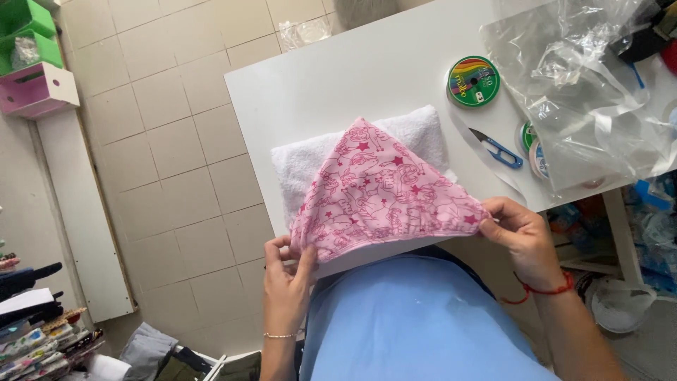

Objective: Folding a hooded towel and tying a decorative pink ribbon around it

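Observation:
A pink fabric piece [381, 190] with a red star print lies folded into a triangle over a white towel [423, 130] on the white table [338, 77]. My left hand [288, 279] pinches the fabric's near left corner at the table's front edge. My right hand [520, 238], with a red string on its wrist, pinches the near right corner. The fabric's gathered edge is stretched between both hands.
A green round ribbon spool [472, 81] and blue thread snips [499, 149] lie to the right of the towel. Crumpled clear plastic [585, 92] covers more spools at the table's right end. Tiled floor lies left; shelves and clutter stand at the far left.

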